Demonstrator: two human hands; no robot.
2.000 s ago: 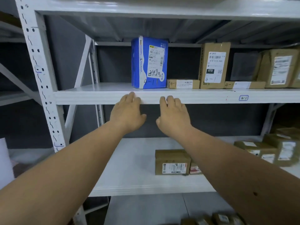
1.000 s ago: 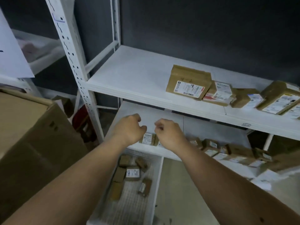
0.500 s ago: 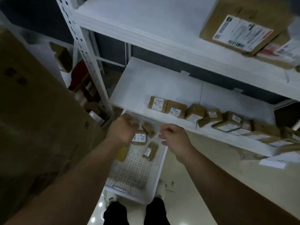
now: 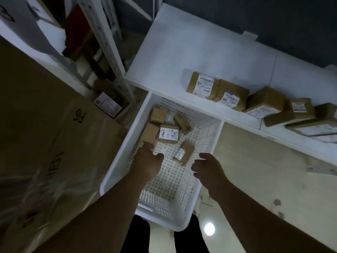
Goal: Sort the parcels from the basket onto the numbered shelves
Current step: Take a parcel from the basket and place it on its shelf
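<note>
Your left hand point(image 4: 146, 162) reaches into the basket point(image 4: 116, 168), fingertips at a plain parcel point(image 4: 150, 133); grip not discernible. Your right hand point(image 4: 205, 168) hovers released over the rim, free to assist. Five parcels lie loose at the basket's far end, below the shelf point(image 4: 200, 57).

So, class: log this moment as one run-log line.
left hand: reaching plain parcel | right hand: open, empty | basket: parcels remain

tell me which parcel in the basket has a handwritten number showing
The middle parcel in the basket: its white label faces up with 2490 handwritten on it. The other parcels show plain brown or a small printed label.
</note>
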